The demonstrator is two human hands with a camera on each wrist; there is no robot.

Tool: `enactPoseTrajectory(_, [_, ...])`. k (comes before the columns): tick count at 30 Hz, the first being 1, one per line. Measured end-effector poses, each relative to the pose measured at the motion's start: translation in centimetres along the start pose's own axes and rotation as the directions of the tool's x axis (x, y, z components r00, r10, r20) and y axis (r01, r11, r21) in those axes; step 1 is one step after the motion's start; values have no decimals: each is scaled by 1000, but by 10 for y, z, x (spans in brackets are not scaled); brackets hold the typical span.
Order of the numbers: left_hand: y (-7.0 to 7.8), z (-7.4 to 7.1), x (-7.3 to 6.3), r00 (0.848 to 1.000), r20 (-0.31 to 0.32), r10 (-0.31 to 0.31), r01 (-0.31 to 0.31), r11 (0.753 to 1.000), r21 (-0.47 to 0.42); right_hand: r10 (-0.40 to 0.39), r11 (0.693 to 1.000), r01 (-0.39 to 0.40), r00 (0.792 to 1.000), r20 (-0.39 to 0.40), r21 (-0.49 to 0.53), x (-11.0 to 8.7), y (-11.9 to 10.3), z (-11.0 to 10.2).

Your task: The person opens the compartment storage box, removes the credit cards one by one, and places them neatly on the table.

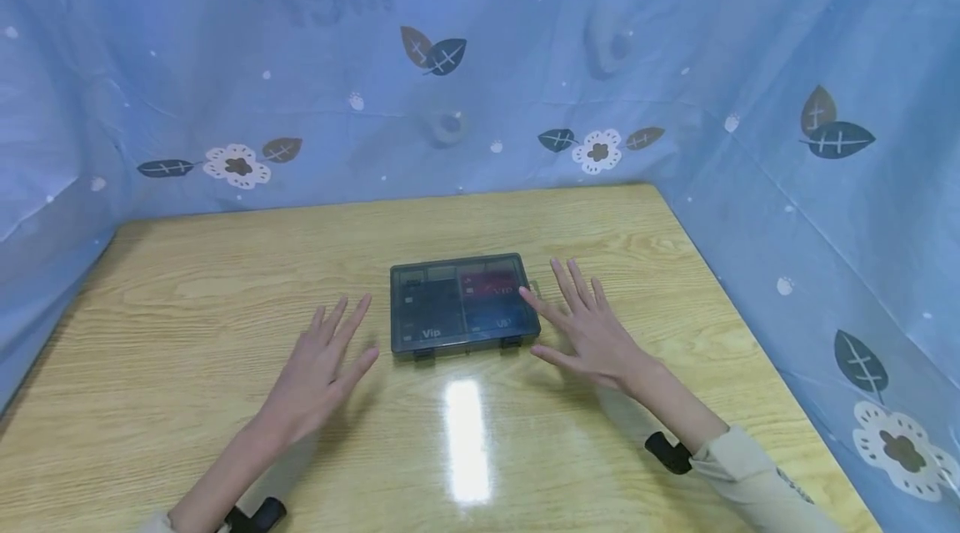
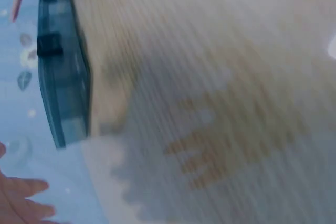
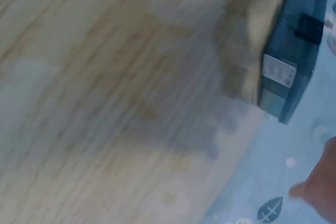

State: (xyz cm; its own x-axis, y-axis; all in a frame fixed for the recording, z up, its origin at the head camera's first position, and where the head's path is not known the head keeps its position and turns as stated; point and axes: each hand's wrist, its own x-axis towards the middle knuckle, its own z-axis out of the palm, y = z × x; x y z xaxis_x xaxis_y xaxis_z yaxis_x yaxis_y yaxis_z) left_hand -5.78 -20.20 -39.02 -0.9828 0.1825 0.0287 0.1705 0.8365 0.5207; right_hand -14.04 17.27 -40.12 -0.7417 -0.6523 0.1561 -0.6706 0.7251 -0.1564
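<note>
A flat, dark see-through plastic case (image 1: pixel 426 342) with a closed lid lies on the table between my hands. Dividers show through its lid, with dark pieces and a red one inside; printed letters read "Vip". My left hand (image 1: pixel 318 379) hovers left of the case, fingers spread, holding nothing. On the other side, my right hand (image 1: pixel 596 341) has its fingers spread, one fingertip overlapping the case's right edge in the head view; whether it touches I cannot tell. Two dark latches sit on the near side, one latch (image 2: pixel 50 44) plain in the left wrist view. A white label (image 3: pixel 279 70) appears in the right wrist view.
The wood-grain table (image 1: pixel 225 266) is shiny, with a bright light reflection in front of the case. Blue patterned cloth (image 1: pixel 495 82) hangs behind the table and along both sides. Black wrist straps (image 1: pixel 667 454) show at both wrists.
</note>
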Motion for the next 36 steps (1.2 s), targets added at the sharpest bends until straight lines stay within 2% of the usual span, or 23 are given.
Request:
enactPoseTrajectory(3, [6, 4, -2, 1000, -12, 15, -17, 986, -163, -114, 990, 114, 993, 2, 78, 1, 0, 3])
enactPoseTrajectory(5, [9, 7, -3, 1000, -13, 16, -19, 957, -290, -180, 977, 179, 984, -2, 120, 2, 2, 5])
enactPoseTrajectory(7, [11, 10, -2, 1000, 1, 13, -11, 916, -402, -236, 959, 236, 972, -18, 155, 4, 3, 6])
enactPoseTrajectory(10, [13, 13, -1, 998, 61, -30, 58, 839, -542, -294, 938, 301, 954, -61, 172, 8, 7, 8])
enactPoseTrajectory(14, [16, 15, 1, 989, 137, -63, 137, 754, -643, -294, 919, 313, 949, -112, 239, 13, 11, 10])
enactPoseTrajectory(16, [17, 17, 2, 981, 184, -55, 166, 725, -668, -274, 908, 302, 952, -135, 290, 15, 14, 12])
enactPoseTrajectory(18, [19, 19, 5, 967, 251, -42, 209, 696, -687, -256, 890, 295, 954, -154, 348, 18, 16, 15])
enactPoseTrajectory(22, [22, 26, 10, 920, 392, -11, 315, 617, -721, -236, 834, 299, 953, -190, 464, 21, 18, 22])
enactPoseTrajectory(24, [24, 31, 13, 897, 441, -4, 363, 575, -733, -216, 801, 290, 956, -199, 524, 21, 20, 26])
enactPoseTrajectory(27, [26, 36, 15, 872, 490, 5, 420, 507, -752, -182, 759, 262, 964, -192, 596, 21, 21, 30])
enactPoseTrajectory(29, [27, 40, 17, 854, 520, 14, 462, 436, -772, -170, 739, 248, 968, -183, 626, 21, 22, 31])
enactPoseTrajectory(32, [30, 45, 18, 831, 556, 24, 524, 304, -796, -159, 720, 233, 972, -172, 653, 21, 23, 32])
enactPoseTrajectory(34, [31, 48, 19, 820, 572, 26, 554, 221, -803, -151, 715, 221, 975, -162, 664, 22, 23, 31])
enactPoseTrajectory(36, [33, 51, 20, 815, 579, 20, 570, 147, -808, -135, 692, 187, 982, -129, 698, 24, 23, 29])
